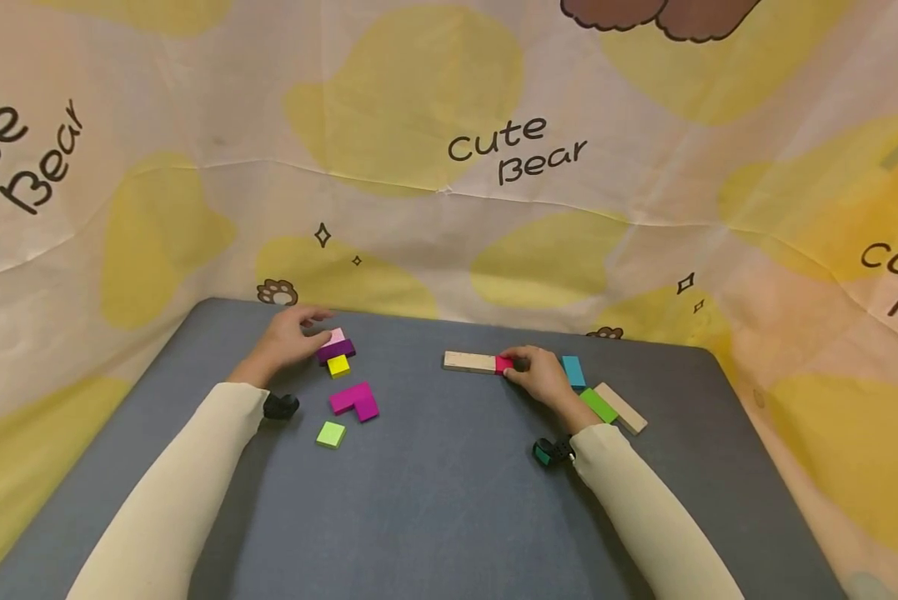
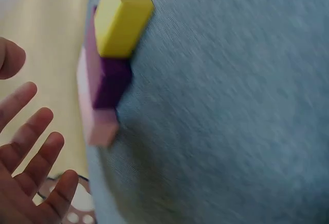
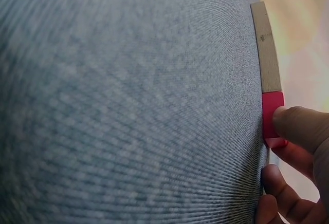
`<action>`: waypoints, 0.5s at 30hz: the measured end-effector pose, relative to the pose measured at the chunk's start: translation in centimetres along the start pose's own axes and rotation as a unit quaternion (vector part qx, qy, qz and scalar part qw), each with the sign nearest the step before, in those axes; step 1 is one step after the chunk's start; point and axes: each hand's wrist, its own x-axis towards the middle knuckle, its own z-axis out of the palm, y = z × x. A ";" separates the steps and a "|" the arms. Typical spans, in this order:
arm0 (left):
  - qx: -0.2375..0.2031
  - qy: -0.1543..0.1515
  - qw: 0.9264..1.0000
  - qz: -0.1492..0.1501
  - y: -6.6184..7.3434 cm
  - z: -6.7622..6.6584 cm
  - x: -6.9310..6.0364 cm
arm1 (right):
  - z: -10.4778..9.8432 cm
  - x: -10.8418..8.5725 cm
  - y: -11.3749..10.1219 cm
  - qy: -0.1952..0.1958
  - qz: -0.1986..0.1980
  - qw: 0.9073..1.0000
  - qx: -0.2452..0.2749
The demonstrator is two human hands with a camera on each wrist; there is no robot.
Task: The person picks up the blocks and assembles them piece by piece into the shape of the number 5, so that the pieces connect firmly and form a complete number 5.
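In the head view the right hand (image 1: pixel 542 379) pinches a red block (image 1: pixel 503 364) at the right end of a plain wooden block (image 1: pixel 469 362). Thumb and a finger hold that red block (image 3: pixel 273 115) in the right wrist view, its end against the wooden block (image 3: pixel 266 49). The left hand (image 1: pixel 287 340) is beside a pink block (image 1: pixel 336 336), behind a purple block (image 1: pixel 337 352) and a yellow block (image 1: pixel 338 366). The left wrist view shows the left hand (image 2: pixel 33 157) with spread fingers, apart from the pink block (image 2: pixel 102 129).
Nearer the front lie a magenta angled block (image 1: pixel 356 401) and a light green block (image 1: pixel 331 434). By the right forearm are a blue block (image 1: pixel 573 372), a green block (image 1: pixel 599 405) and another wooden block (image 1: pixel 621 408). A printed cloth hangs behind the grey table (image 1: pixel 418 517).
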 end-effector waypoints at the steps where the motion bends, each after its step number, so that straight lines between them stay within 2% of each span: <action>1: 0.001 0.001 1.000 -0.004 -0.3 0.0 -0.1 | 0.0 0.0 0.0 0.001 0.000 1.000 0.000; 6: 0.006 -0.001 1.000 -0.020 -1.4 0.1 -0.6 | 0.0 0.1 0.1 0.001 0.001 1.000 0.001; 15: 0.011 -0.010 0.999 -0.039 -2.2 0.7 -1.0 | 0.2 0.0 0.2 0.002 0.003 1.000 0.002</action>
